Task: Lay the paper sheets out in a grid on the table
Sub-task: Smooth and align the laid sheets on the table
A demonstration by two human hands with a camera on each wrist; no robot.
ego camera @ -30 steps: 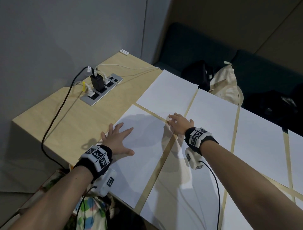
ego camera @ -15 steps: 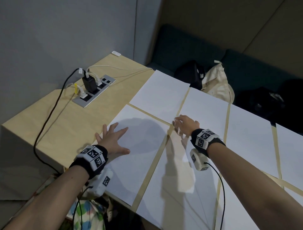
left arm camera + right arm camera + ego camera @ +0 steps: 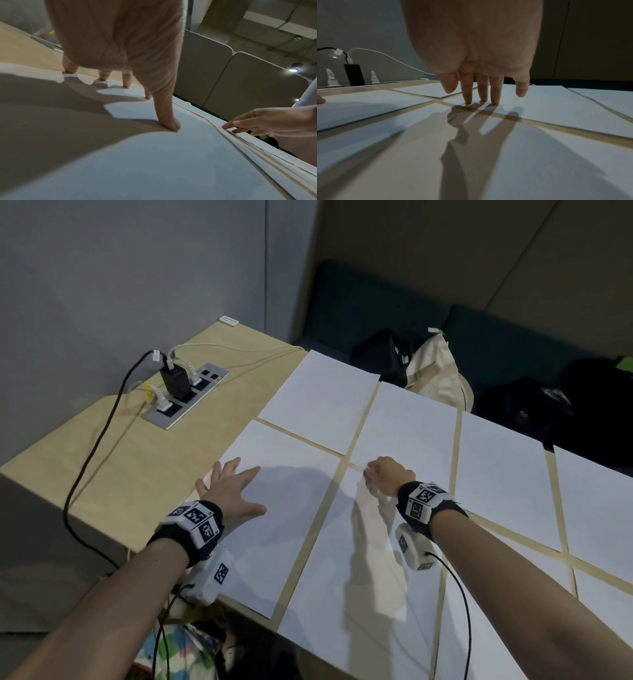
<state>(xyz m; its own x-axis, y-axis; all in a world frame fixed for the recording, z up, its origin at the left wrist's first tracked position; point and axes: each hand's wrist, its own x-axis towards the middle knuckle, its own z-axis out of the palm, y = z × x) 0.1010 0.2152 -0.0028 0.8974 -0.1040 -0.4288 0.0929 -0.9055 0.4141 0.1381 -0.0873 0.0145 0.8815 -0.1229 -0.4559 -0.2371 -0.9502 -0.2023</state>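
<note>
Several white paper sheets lie in two rows on the wooden table (image 3: 137, 474), with narrow strips of wood showing between them. My left hand (image 3: 233, 487) lies flat with spread fingers on the near-left sheet (image 3: 291, 529); its thumb (image 3: 169, 125) presses the paper. My right hand (image 3: 380, 474) holds its fingers (image 3: 467, 100) straight down, their tips touching the near-left corner of the second far sheet (image 3: 407, 433), where the gaps cross. Neither hand grips anything. The far-left sheet (image 3: 322, 398) and the near second sheet (image 3: 359, 604) lie flat.
A power strip (image 3: 186, 397) with plugs and cables is set in the table at the far left. The table's left edge runs close to my left wrist. Bags (image 3: 438, 378) lie on a dark bench beyond the far edge.
Hardly anything differs. My left hand stays flat on the near-left sheet and my right fingertips stay by the crossing of the gaps. The head view has shifted slightly.
</note>
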